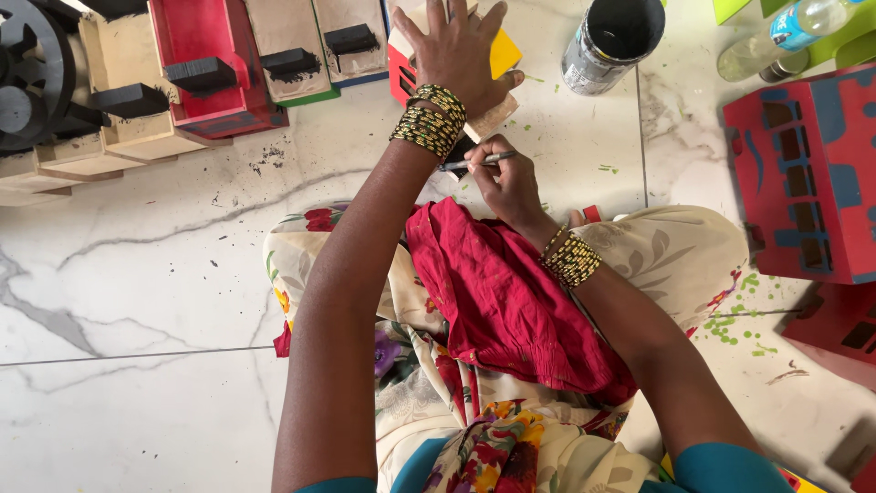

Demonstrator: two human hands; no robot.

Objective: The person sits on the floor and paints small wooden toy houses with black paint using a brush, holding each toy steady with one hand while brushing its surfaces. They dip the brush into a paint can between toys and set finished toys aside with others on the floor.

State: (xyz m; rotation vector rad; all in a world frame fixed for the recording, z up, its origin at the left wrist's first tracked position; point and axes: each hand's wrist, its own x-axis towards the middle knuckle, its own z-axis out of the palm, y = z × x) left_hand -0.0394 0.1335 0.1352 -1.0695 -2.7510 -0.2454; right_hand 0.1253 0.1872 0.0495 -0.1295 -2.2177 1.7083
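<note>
My left hand lies flat, fingers spread, on top of a small wooden toy house painted red, yellow and white, which stands on the marble floor in front of my knees. My right hand grips a thin paintbrush just below the house's bare wooden edge; the brush tip points left toward that edge. Both wrists wear stacks of gold and green bangles. A red cloth lies across my lap.
A row of painted wooden toy pieces with black blocks and a black wheel fills the upper left. A dark paint tin stands upper centre-right, a plastic bottle beyond it. A red and blue wooden box sits right.
</note>
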